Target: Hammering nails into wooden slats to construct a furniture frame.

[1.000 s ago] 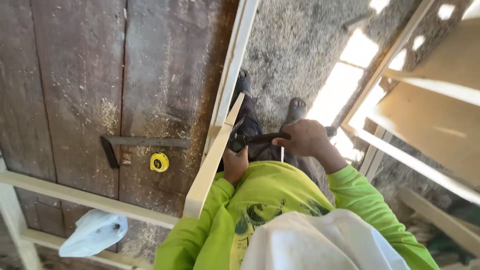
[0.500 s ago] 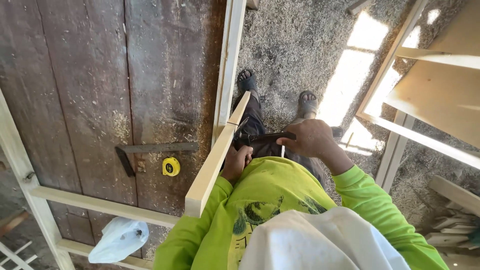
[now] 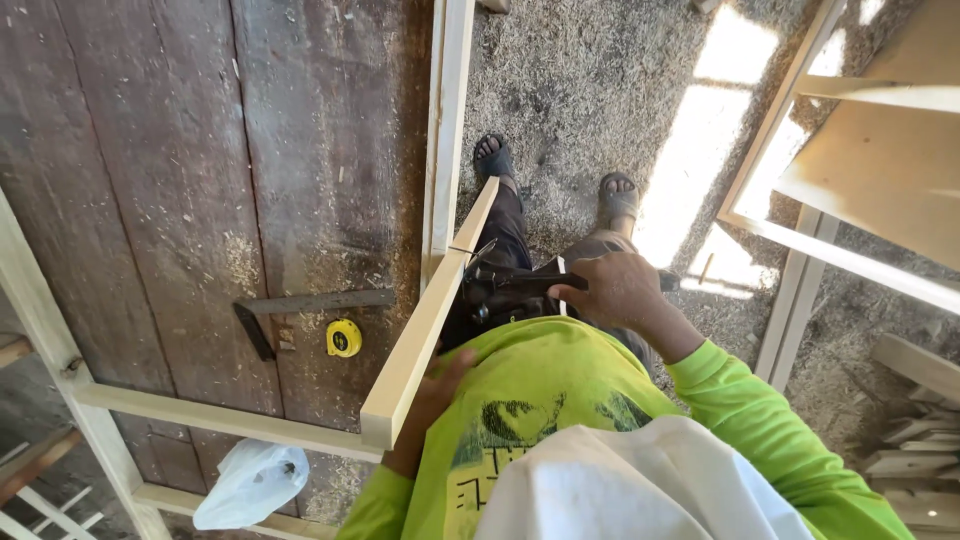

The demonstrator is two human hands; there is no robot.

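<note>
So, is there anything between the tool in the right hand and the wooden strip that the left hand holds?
Nothing visible stands between them. The right hand holds a dark tool whose tip already reaches the side of the wooden strip. The left hand supports the strip lower down, near its close end, clear of the tool.

One camera sits on the person's head and looks almost straight down the body. The green shirt (image 3: 540, 400) fills the near bottom edge; the sandalled feet (image 3: 555, 175) and sawdust floor (image 3: 600, 80) lie farther off. The dark workbench (image 3: 200, 150) takes up the left half.
</note>
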